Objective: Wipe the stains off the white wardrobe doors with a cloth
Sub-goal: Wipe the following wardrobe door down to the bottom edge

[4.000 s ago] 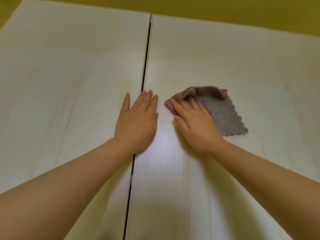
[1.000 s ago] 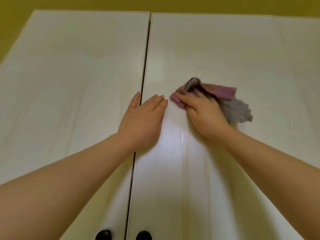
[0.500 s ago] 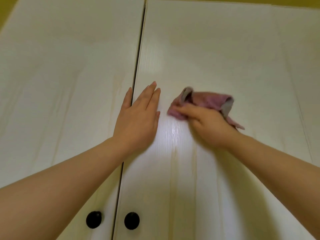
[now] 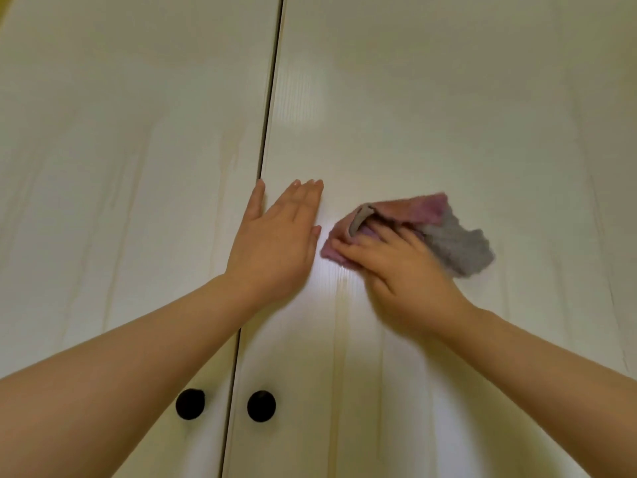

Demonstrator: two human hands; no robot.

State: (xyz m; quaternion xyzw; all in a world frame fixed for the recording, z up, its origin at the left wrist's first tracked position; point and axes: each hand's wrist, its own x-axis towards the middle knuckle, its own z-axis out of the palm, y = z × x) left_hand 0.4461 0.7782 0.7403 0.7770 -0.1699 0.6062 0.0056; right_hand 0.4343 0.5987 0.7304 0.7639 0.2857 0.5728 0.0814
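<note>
Two white wardrobe doors fill the view, the left door (image 4: 120,167) and the right door (image 4: 465,115), split by a dark vertical gap. My right hand (image 4: 403,270) presses a crumpled pink and grey cloth (image 4: 448,236) against the right door, fingers curled into its folds. My left hand (image 4: 279,243) lies flat and open across the gap, its fingers on the right door's inner edge, a short way left of the cloth. Faint yellowish streaks run down both doors.
Two round black knobs sit low on the doors, one on the left door (image 4: 190,404) and one on the right door (image 4: 261,406), either side of the gap, below my left forearm.
The view has tilted down, so the yellow wall above is gone and the knobs show higher. My right hand and cloth have slid lower and right on the right door. My left hand stays flat.
</note>
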